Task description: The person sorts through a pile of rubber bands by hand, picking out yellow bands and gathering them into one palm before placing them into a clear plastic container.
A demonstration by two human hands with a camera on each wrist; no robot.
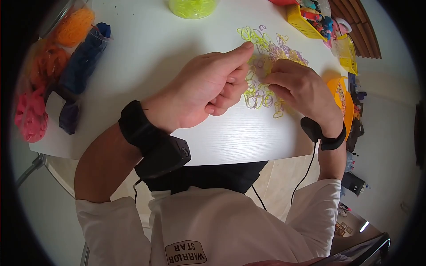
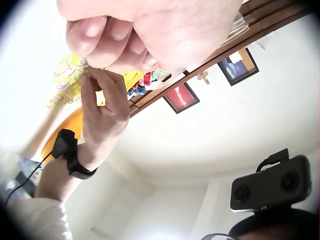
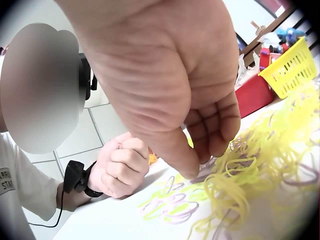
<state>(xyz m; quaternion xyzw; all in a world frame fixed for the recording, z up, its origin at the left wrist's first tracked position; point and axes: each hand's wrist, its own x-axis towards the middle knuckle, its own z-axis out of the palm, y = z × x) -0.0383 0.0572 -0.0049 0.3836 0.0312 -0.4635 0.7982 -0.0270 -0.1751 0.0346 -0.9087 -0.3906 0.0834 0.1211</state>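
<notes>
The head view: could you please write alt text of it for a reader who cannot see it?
The right hand reaches its fingertips into yellow, green and purple bands on a white table; the left hand, fingers curled, is beside them. Bags of orange, blue and pink things lie at left, yellow baskets at upper right.

Head view: you get bright light glaring off the tabletop (image 1: pixel 213 144) near its front edge, soft shadow beside your left hand (image 1: pixel 204 86), a black curved rim. Left wrist: pale, washed-out wall (image 2: pixel 200 125). Right wrist: hazy highlights, head (image 3: pixel 42 90) blurred out, dark corners.
</notes>
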